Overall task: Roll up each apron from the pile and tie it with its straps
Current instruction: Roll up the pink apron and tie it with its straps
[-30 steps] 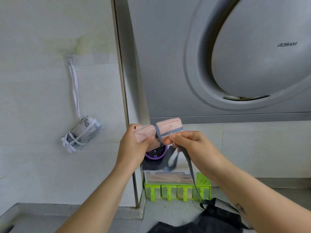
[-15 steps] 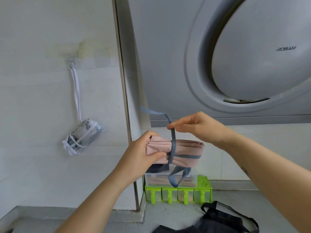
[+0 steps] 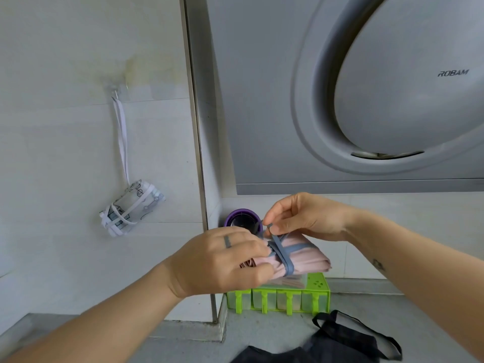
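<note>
Tying the pink apron (image 3: 310,258)
Left hand (image 3: 222,263) is gripping it mid-frame; right hand (image 3: 306,218) is pinching its strap (image 3: 286,260) at 11 o'clock, knot seemingly unfinished. White apron (image 3: 131,206) is hanging tied at 9; black apron (image 3: 340,344) is lying unrolled at 5.

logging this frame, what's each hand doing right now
Left hand: grips the rolled pink apron.
Right hand: pinches the grey strap wound round it.

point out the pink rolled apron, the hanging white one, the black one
pink rolled apron (image 3: 314,260), head view, fabric near right end
white patterned rolled apron (image 3: 132,206), head view, roll's middle
black fabric apron (image 3: 340,345), head view, crumpled body
</note>
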